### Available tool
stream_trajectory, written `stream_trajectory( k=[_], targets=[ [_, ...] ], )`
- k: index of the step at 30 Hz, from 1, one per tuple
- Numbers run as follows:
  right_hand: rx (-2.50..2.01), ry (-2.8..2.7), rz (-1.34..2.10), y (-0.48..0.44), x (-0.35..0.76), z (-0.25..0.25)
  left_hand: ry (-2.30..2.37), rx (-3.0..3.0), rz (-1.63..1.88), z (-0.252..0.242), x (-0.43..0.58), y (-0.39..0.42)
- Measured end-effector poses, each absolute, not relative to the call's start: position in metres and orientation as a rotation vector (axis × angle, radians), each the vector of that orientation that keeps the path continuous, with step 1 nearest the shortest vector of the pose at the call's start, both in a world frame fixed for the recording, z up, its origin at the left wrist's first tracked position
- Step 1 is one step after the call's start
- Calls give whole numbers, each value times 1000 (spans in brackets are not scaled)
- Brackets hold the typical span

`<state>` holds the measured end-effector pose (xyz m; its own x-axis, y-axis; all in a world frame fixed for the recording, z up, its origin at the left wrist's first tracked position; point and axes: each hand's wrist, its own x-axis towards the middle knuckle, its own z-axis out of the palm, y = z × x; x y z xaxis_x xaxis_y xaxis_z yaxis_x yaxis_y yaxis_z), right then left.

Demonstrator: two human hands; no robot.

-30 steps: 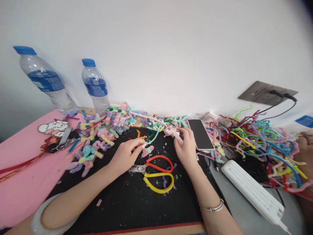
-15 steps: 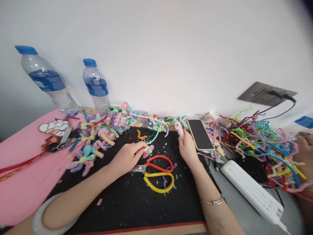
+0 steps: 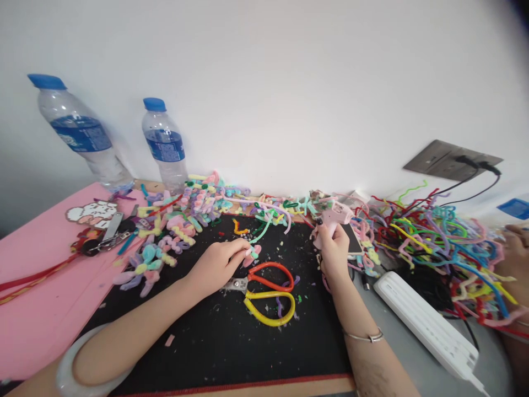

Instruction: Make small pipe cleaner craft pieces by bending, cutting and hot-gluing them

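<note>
My left hand (image 3: 225,262) is closed in a pinch over the black mat (image 3: 215,336). Between its fingertips is a small pipe-cleaner flower (image 3: 252,254), pink and mint, with a light green strand running up from it. My right hand (image 3: 334,251) is wrapped round the handle of a pale pink hot glue gun (image 3: 336,212), held upright above the mat's right edge. Scissors (image 3: 270,292) with one red and one yellow handle lie just below my left hand, their blades partly hidden by it. A phone (image 3: 353,241) is mostly covered by my right hand and the glue gun.
Finished pipe-cleaner pieces (image 3: 202,201) crowd the back and left. Loose pipe cleaners (image 3: 446,242) heap at right, near another person's hand (image 3: 516,248). A white power strip (image 3: 427,322), two water bottles (image 3: 165,146), a pink sheet (image 3: 37,309) and keys (image 3: 109,237) surround the mat.
My right hand has lifted the glue gun and turned it, so its body now shows side-on in front of the phone. My left hand stays nearly still with the flower.
</note>
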<state>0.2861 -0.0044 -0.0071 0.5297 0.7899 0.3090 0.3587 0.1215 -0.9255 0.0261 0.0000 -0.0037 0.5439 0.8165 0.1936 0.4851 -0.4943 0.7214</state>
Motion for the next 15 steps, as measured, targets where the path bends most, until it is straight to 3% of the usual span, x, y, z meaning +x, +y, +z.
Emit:
stream_trajectory(
  k=[6, 15],
  targets=[
    [-1264, -1040, 818, -7, 278, 0, 1046, 2168, 715, -4, 26, 0],
    [-1323, -1327, 1290, -17, 284, 6, 1059, 2168, 710, -6, 25, 0]
  ],
)
